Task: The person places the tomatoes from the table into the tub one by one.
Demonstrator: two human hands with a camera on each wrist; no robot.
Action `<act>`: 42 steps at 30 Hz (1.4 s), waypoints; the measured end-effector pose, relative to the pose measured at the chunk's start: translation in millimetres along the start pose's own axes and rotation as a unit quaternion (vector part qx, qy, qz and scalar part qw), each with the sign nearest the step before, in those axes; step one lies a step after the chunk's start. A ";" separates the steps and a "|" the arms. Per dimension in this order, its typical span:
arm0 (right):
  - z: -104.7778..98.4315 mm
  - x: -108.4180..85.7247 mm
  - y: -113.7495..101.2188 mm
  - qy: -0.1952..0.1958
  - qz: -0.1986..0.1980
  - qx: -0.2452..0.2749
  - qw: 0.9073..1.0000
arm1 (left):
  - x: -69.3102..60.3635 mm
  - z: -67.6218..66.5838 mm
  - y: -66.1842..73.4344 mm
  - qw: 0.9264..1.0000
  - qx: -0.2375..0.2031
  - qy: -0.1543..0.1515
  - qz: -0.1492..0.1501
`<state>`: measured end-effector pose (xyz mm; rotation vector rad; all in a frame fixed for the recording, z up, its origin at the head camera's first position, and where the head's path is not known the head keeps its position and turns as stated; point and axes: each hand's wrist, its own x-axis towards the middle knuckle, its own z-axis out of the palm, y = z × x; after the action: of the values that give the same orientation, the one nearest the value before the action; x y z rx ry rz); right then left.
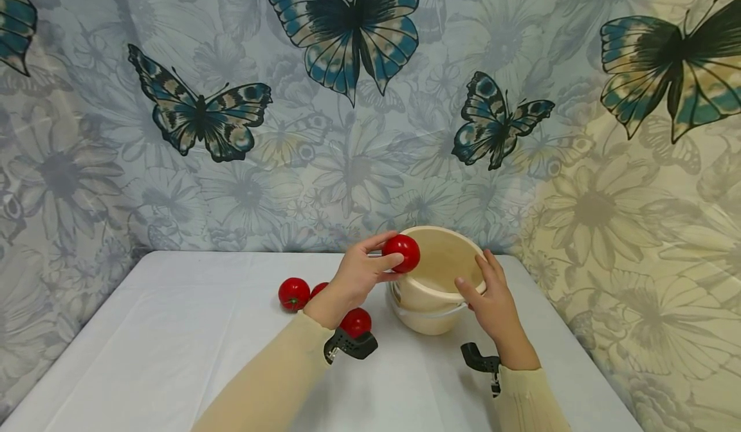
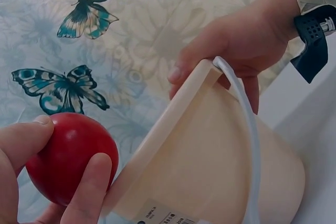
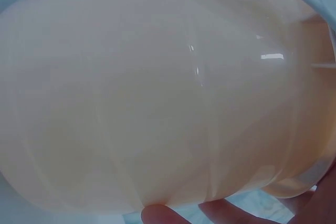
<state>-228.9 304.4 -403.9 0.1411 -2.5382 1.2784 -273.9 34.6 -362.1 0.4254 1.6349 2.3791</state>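
Note:
My left hand (image 1: pixel 360 271) pinches a shiny red tomato (image 1: pixel 402 253) between thumb and fingers, at the left rim of a cream plastic bucket (image 1: pixel 427 323). In the left wrist view that tomato (image 2: pixel 73 158) is close beside the bucket's rim; whether they touch I cannot tell. The bucket leans on the table, its mouth upward. My right hand (image 1: pixel 493 306) grips the bucket's right rim, with the thumb over the edge and fingers along the outside, as the left wrist view shows. Bucket wall (image 3: pixel 157 87) fills most of the right wrist view.
Left of the bucket lie a tomato (image 1: pixel 294 294) with a green stem mark, another tomato (image 1: pixel 319 288) partly behind my left forearm, and a nearer tomato (image 1: pixel 356 321). A white handle (image 1: pixel 434 315) hangs round the bucket. Behind the white table (image 1: pixel 191 316) hangs butterfly-patterned cloth (image 1: pixel 353 175).

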 end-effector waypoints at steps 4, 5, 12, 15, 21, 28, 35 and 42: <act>0.1 -0.2 0.5 0.002 -0.001 -0.001 1.000 | 0.9 2.4 -0.9 1.000 0.004 0.001 0.001; 0.1 -0.3 0.6 0.002 -0.001 0.000 1.000 | 0.9 3.0 -0.9 1.000 0.006 0.000 0.003; 0.5 -0.2 0.5 0.004 0.000 -0.002 1.000 | 1.8 5.2 -2.5 1.000 0.010 -0.004 0.006; 0.7 -0.2 0.5 0.005 0.000 -0.004 1.000 | 1.6 5.6 -2.9 1.000 0.014 0.000 0.003; 0.9 0.0 1.0 0.004 0.001 -0.004 1.000 | 1.8 7.3 -5.3 1.000 0.016 0.004 0.005; 1.1 0.2 1.4 0.005 0.000 -0.004 1.000 | 2.4 8.8 -6.8 1.000 0.015 0.005 -0.004; 0.7 0.3 0.4 0.003 -0.001 0.002 1.000 | 2.7 6.0 -7.5 1.000 0.015 0.000 -0.011; 2.1 0.9 1.1 0.007 0.001 0.001 1.000 | 0.8 5.5 -6.9 1.000 0.016 0.006 -0.017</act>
<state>-230.4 303.4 -405.6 0.1284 -2.5255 1.2788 -272.6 42.1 -366.7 0.3875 1.6729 2.3383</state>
